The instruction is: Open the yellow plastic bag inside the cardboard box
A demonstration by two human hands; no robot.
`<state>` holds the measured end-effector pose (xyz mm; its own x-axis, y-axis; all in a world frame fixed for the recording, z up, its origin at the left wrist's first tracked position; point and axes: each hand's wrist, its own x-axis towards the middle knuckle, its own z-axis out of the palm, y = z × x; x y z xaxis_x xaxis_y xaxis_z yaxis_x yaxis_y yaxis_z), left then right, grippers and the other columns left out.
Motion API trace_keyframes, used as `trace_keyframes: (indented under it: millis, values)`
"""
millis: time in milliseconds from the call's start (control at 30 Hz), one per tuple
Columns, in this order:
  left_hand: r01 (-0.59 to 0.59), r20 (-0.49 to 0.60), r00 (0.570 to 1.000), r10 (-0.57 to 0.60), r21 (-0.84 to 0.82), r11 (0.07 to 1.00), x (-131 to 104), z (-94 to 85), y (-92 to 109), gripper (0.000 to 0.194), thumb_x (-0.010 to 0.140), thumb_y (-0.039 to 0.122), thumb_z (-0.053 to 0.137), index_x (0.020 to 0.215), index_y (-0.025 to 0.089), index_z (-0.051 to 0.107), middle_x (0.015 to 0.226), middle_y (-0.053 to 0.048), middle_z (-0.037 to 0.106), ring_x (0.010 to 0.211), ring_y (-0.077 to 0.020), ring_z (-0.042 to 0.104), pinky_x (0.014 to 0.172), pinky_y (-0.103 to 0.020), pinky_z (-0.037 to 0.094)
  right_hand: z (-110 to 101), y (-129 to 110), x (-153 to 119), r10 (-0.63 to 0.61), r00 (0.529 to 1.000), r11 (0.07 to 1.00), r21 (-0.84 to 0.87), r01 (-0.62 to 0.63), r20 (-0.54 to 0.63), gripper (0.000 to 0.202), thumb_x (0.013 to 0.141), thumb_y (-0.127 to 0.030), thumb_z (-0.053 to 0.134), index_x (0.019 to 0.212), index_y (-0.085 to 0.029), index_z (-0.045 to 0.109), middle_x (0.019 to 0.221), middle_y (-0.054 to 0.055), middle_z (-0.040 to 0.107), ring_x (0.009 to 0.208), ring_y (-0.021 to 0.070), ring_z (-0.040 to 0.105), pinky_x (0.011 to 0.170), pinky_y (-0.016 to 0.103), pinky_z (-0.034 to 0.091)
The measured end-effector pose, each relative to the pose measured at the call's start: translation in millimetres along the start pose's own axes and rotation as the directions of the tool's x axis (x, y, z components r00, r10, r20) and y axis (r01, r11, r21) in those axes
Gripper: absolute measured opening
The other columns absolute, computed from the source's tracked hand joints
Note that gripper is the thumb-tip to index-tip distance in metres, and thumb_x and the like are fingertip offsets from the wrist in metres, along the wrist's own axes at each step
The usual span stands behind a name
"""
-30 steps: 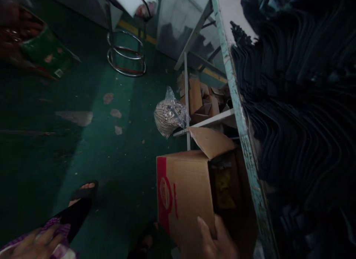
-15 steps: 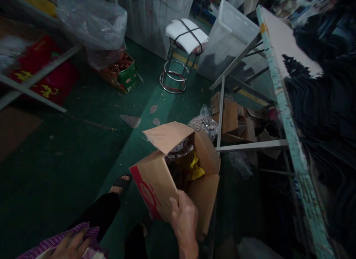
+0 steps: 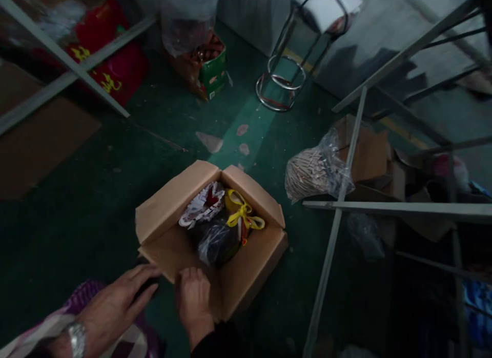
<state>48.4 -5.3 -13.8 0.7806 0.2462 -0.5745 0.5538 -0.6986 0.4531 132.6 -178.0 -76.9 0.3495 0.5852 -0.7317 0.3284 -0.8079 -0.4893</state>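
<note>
An open cardboard box (image 3: 246, 276) stands on the green floor in front of me, its flaps spread. Inside lie a white and red patterned packet (image 3: 202, 206), a bundle tied with yellow ribbon (image 3: 244, 214) and a dark plastic bag (image 3: 215, 242). My right hand (image 3: 194, 296) curls over the box's near flap. My left hand (image 3: 115, 306), a watch on its wrist, lies flat with fingers spread, its tips at the box's near left corner.
A chrome stool (image 3: 282, 83) and a green carton of reddish items (image 3: 209, 73) stand farther back. A plastic bag of beige pieces (image 3: 313, 171) lies by a grey metal table frame (image 3: 338, 214) on the right. Red bags (image 3: 115, 71) sit under a left shelf.
The box has come away from the table side and now sits upright on the floor below me with its flaps spread. My left hand has moved forward to its corner.
</note>
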Motion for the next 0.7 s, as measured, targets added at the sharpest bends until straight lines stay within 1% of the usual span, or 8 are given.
trace_keyframes:
  millis: [100, 200, 300, 367, 467, 600, 633, 700]
  values:
    - [-0.170, -0.051, 0.984, 0.168, -0.027, 0.985, 7, 19.5, 1, 0.030, 0.097, 0.038, 0.047, 0.117, 0.028, 0.067, 0.120, 0.001, 0.068, 0.113, -0.0152, 0.064, 0.102, -0.021, 0.051, -19, 16, 9, -0.086, 0.993, 0.971, 0.231, 0.066, 0.079, 0.040, 0.093, -0.038, 0.061, 0.130, -0.024, 0.059, 0.123, 0.004, 0.068, 0.111, 0.0203, 0.065, 0.093, 0.030, 0.054]
    - [-0.318, -0.086, 0.945, 0.317, 0.001, 0.948, 15, 43.7, 2, 0.030, 0.098, 0.029, 0.044, 0.117, 0.025, 0.068, 0.117, -0.001, 0.069, 0.107, -0.0150, 0.067, 0.097, -0.018, 0.053, -49, 39, 34, -0.009, 0.983, 0.995, 0.103, -0.010, 0.185, 0.040, 0.095, -0.048, 0.057, 0.127, -0.025, 0.062, 0.115, 0.001, 0.072, 0.104, 0.0149, 0.069, 0.085, 0.019, 0.054]
    - [-0.316, 0.027, 0.949, 0.315, 0.050, 0.948, 36, 63.7, 7, 0.038, 0.096, 0.017, 0.036, 0.112, 0.020, 0.070, 0.116, -0.007, 0.069, 0.107, -0.0205, 0.066, 0.098, -0.029, 0.054, -68, 61, 64, 0.163, 0.968, 0.961, -0.252, -0.112, 0.193, 0.022, 0.088, -0.025, 0.065, 0.104, -0.011, 0.073, 0.101, 0.016, 0.073, 0.098, 0.0303, 0.071, 0.083, 0.036, 0.057]
    - [-0.283, 0.187, 0.947, 0.260, 0.104, 0.954, 56, 70.5, 13, 0.040, 0.092, 0.009, 0.037, 0.110, 0.018, 0.071, 0.113, -0.010, 0.069, 0.106, -0.0246, 0.065, 0.100, -0.039, 0.053, -72, 69, 80, 0.160, 0.980, 0.925, -0.365, -0.106, 0.122, 0.029, 0.086, -0.007, 0.056, 0.111, -0.004, 0.069, 0.108, 0.024, 0.069, 0.104, 0.0364, 0.067, 0.086, 0.046, 0.056]
    - [-0.278, 0.435, 0.883, 0.177, 0.181, 0.943, 83, 71.2, 21, 0.036, 0.088, 0.004, 0.043, 0.107, 0.014, 0.072, 0.107, -0.012, 0.069, 0.102, -0.0307, 0.064, 0.098, -0.050, 0.052, -67, 72, 102, -0.063, 0.995, 0.890, -0.448, 0.088, 0.071, 0.056, 0.088, -0.002, 0.047, 0.142, -0.013, 0.048, 0.142, 0.020, 0.052, 0.133, 0.0345, 0.048, 0.108, 0.051, 0.043]
    - [-0.273, 0.540, 0.832, 0.126, 0.200, 0.941, 96, 73.9, 28, 0.032, 0.092, 0.010, 0.045, 0.107, 0.014, 0.072, 0.105, -0.013, 0.069, 0.101, -0.0338, 0.064, 0.094, -0.055, 0.052, -40, 79, 136, -0.321, 0.909, 0.700, -0.580, 0.417, 0.266, 0.080, 0.080, -0.020, 0.072, 0.152, -0.020, 0.036, 0.160, 0.017, 0.028, 0.149, 0.0388, 0.022, 0.122, 0.059, 0.021]
    - [-0.280, 0.536, 0.834, 0.135, 0.198, 0.939, 95, 78.7, 26, 0.030, 0.092, 0.013, 0.047, 0.108, 0.014, 0.072, 0.105, -0.014, 0.069, 0.100, -0.0345, 0.064, 0.092, -0.056, 0.052, -31, 84, 145, -0.347, 0.884, 0.645, -0.604, 0.468, 0.313, 0.077, 0.082, -0.024, 0.072, 0.151, -0.021, 0.039, 0.158, 0.018, 0.031, 0.148, 0.0400, 0.023, 0.121, 0.062, 0.019]
    - [-0.336, 0.498, 0.844, 0.198, 0.203, 0.920, 90, 95.3, 18, 0.025, 0.090, 0.017, 0.054, 0.107, 0.015, 0.073, 0.103, -0.015, 0.069, 0.096, -0.0359, 0.065, 0.086, -0.057, 0.054, -14, 95, 161, -0.428, 0.827, 0.547, -0.624, 0.558, 0.364, 0.047, 0.092, -0.026, 0.061, 0.138, -0.022, 0.055, 0.151, 0.016, 0.043, 0.145, 0.0383, 0.031, 0.120, 0.064, 0.019]
